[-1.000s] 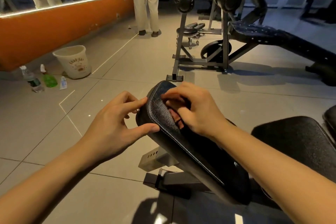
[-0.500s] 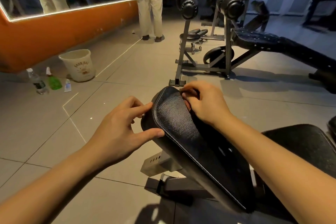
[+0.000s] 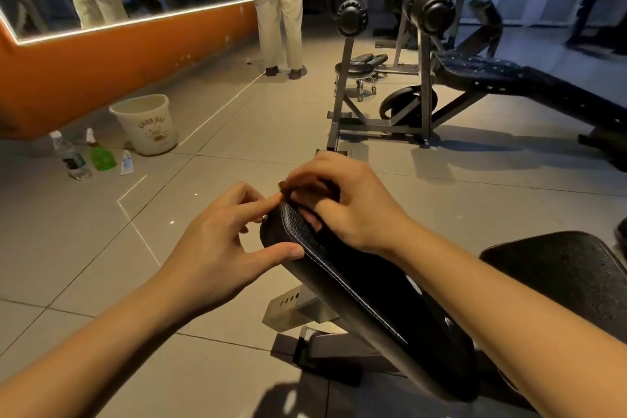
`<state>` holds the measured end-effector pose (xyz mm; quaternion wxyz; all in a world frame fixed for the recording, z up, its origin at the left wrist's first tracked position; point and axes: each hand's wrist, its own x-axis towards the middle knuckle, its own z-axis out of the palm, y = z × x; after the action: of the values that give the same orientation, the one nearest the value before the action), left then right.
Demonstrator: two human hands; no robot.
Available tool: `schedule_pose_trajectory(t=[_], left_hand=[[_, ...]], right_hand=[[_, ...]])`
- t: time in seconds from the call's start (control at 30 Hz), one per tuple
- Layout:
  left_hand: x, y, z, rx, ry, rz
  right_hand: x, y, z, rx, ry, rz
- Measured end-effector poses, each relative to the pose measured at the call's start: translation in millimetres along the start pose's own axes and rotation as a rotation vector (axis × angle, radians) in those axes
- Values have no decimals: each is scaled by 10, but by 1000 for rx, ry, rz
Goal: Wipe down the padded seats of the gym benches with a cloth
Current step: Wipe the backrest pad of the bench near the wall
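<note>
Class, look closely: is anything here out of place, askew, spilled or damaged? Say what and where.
Nothing looks spilled or damaged. The bench pad slants, but evenly, like a set incline. Two bottles and a tube sit loose on the floor beside the bucket, by the orange wall.

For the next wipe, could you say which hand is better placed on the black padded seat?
Probably the right hand: it pinches a dark cloth atop the black padded seat; the left hand only touches its edge.
</note>
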<state>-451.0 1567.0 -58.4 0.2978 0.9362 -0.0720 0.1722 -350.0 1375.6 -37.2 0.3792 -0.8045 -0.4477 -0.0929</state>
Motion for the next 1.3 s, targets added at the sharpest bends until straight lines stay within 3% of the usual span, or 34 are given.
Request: schedule_pose_trajectory(t=[0.07, 0.13, 0.33, 0.43, 0.5, 0.57, 0.63, 0.7, 0.83, 0.9, 1.07, 1.13, 1.23, 1.3], left_hand=[[2, -4, 4, 1, 1, -2], [-6, 2, -3, 1, 4, -3], [-6, -8, 6, -4, -6, -6], [-11, -10, 12, 0, 1, -8], [-14, -4, 11, -2, -1, -3], [-8, -8, 8, -3, -1, -5], [-4, -18, 9, 7, -8, -4], [-2, -29, 9, 8, -8, -9], [-8, -32, 14, -11, 9, -14], [-10, -32, 16, -12, 11, -12], [-4, -32, 12, -2, 2, -13], [3, -29, 16, -4, 1, -11], [-6, -25, 20, 0, 11, -6], [-15, -15, 17, 8, 12, -4]], right_hand=[[89, 236, -49, -39, 164, 135], [125, 376, -103, -92, 217, 284], [-103, -28, -57, -8, -46, -4], [3, 389, -108, -146, 175, 213], [0, 438, -88, -199, 233, 323], [-109, 205, -11, -142, 202, 190], [-247, -103, 21, -30, 35, -13], [-277, -119, -9, 39, -76, -66], [-181, 484, -129, -163, 215, 251], [-222, 478, -100, -220, 229, 316], [-348, -97, 12, -71, -31, -96], [-307, 115, -27, -137, 14, -17], [-262, 529, -127, -261, 185, 305], [-292, 454, -82, -275, 212, 353]])
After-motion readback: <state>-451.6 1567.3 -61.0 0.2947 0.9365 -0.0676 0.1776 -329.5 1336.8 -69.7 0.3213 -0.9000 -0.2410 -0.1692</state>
